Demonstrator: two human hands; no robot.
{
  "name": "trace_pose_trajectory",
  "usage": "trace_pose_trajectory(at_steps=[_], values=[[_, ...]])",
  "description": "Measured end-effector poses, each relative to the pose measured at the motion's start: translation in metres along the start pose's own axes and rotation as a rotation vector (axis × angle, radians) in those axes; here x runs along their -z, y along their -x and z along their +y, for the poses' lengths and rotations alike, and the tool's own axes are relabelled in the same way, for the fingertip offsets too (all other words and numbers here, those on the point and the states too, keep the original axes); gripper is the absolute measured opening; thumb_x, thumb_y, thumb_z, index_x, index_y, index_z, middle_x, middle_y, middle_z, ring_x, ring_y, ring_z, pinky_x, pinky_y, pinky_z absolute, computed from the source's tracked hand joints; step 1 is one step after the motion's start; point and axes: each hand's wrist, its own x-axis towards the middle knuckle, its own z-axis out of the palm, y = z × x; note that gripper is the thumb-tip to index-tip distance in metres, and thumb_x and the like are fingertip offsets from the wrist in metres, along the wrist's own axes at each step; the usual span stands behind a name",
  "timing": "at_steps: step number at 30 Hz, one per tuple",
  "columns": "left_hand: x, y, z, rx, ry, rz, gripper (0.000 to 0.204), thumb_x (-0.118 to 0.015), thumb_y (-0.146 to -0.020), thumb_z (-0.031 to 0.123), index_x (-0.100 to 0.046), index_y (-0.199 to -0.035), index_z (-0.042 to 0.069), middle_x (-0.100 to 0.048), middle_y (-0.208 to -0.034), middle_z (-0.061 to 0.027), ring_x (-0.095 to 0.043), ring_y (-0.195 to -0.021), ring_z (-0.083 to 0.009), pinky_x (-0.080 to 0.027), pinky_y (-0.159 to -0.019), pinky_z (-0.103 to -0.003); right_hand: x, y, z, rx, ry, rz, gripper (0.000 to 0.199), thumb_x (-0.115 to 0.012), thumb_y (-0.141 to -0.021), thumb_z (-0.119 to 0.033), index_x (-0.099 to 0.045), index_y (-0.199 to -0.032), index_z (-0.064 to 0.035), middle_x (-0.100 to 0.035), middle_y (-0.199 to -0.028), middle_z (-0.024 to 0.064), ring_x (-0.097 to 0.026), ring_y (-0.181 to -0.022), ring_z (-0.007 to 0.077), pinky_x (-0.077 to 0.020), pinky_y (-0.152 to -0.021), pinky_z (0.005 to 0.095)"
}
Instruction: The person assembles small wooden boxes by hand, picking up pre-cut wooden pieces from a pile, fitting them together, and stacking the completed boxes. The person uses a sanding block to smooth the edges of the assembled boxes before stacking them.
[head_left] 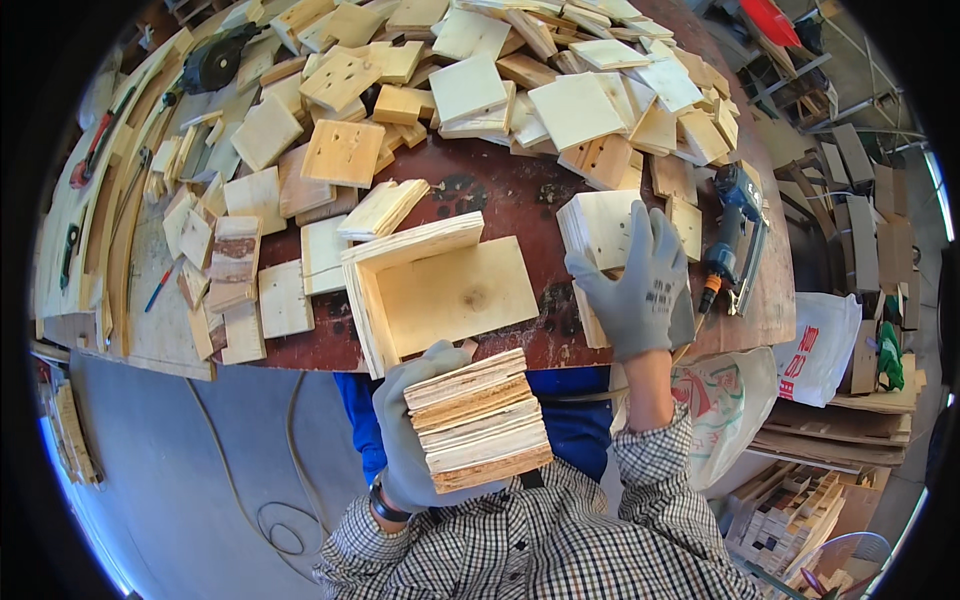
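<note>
My left hand [405, 430], in a grey glove, holds a stack of small plywood boards [478, 420] in front of my body, their layered edges facing up. My right hand [640, 280], also gloved in grey, has its fingers stretched and spread. It reaches over a second stack of wooden boards [592, 225] on the right of the table, seeming to touch it; part of that stack is hidden behind the hand. Between the two hands, close to the table's near edge, rests a partly built wooden box [460, 295] with a base and two raised sides.
A big heap of wooden boards [470, 90] covers the far side of the dark red table [440, 190]. A blue nail gun [735, 235] lies right of my right hand. Left are loose blocks [235, 260], a pen [158, 287] and a black tool [220, 60]. A hose [290, 430] trails on the floor.
</note>
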Motion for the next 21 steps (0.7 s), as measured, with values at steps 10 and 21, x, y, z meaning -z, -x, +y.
trace_pose_trajectory(at_steps=[10,21], values=[[-0.024,-0.016,0.031,0.317,0.276,0.295,0.124,-0.102,-0.070,0.049,-0.028,-0.157,0.000,-0.051,-0.141,-0.0163,-0.055,-0.136,-0.0291,-0.049,-0.114,-0.045,0.085,0.065,-0.070,0.216,-1.129,-0.294,0.109,-0.076,-0.092,-0.063,-0.036,-0.158,0.0139,-0.050,-0.155,0.0329,-0.051,-0.142,0.0462,-0.0391,-0.119,0.0516],[-0.046,0.000,0.001,-0.124,-0.443,0.343,0.113,-0.091,-0.083,0.053,-0.027,-0.162,0.003,-0.047,-0.152,-0.0151,-0.054,-0.139,-0.0293,-0.042,-0.120,-0.052,0.075,0.099,-0.104,-0.219,-1.503,-0.385,0.149,-0.104,-0.066,-0.042,-0.007,-0.169,0.0038,-0.034,-0.167,0.0238,-0.035,-0.157,0.0325,-0.0318,-0.128,0.0471]])
